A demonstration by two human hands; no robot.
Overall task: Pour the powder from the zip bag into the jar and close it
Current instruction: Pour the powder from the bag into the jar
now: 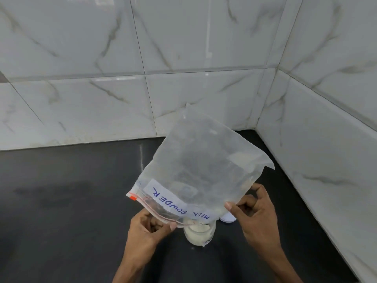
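- Zip bag (pixel 204 170) is held upside down in the air above the dark bench (pixel 71 201), with its mouth low and its bottom pointing up toward the tiled wall (pixel 102 58). It looks almost empty; only a thin dusty film shows on the plastic.
- The left hand (pixel 149 227) pinches the zip strip (pixel 155 211) between thumb and fingers, close to the corner of the mouth that hangs over the jar.
- The label (pixel 179 203) on the zip bag reads "MILK POWDER" and stands inverted, which agrees with the pouring position.
- The jar (pixel 199 234) stands upright on the bench, directly under the low corner of the mouth, and white powder (pixel 196 235) fills it visibly. Whether the bag touches the rim I cannot tell.
- A white cap (pixel 228 218) lies on the bench just beside the jar, partly hidden behind the bag; I judge it to be the jar's lid.
- The right hand (pixel 253 211) pinches the side edge of the bag with thumb and forefinger, the other fingers curled.
- In my judgement the pouring step is at its end. The next move calls for a light shake to free the last grains, then putting the bag aside without scattering dust, then taking the cap and closing the jar.
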